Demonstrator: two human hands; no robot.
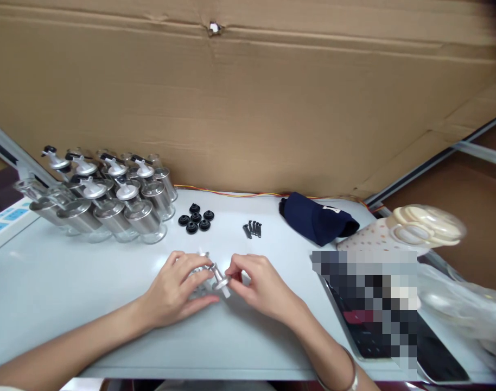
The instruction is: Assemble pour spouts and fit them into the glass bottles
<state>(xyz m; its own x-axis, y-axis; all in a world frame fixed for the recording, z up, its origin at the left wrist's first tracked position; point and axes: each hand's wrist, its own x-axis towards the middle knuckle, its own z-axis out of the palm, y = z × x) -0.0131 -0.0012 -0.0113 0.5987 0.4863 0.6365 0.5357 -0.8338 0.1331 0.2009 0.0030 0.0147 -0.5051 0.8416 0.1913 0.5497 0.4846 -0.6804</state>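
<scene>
Where the two hands meet: I have the small silver metal spout with a round flange and pale tip (220,279) between the left hand (172,290) and the right hand (264,285), over the pale grey tabletop (256,347).
Slip at the flange: I judge the smooth, narrow rim could twist loose if the left fingertips push harder than the right pinch holds.
Clear and silvery pieces (198,290): partly hidden behind the left fingers; a sinking palm might knock them astray.
Black round ridged stoppers (195,218): clustered beyond the grip, slightly left; a dropped spout could roll into them.
Thin black strips (254,228): beyond the right hand; a forward sweep could scatter them.
Right pinch: thumb and forefinger nearly together, grasping the flange edge.
Left fingers: curled, tips at the stem, thumb apart below; I cannot tell whether they clamp it.
</scene>
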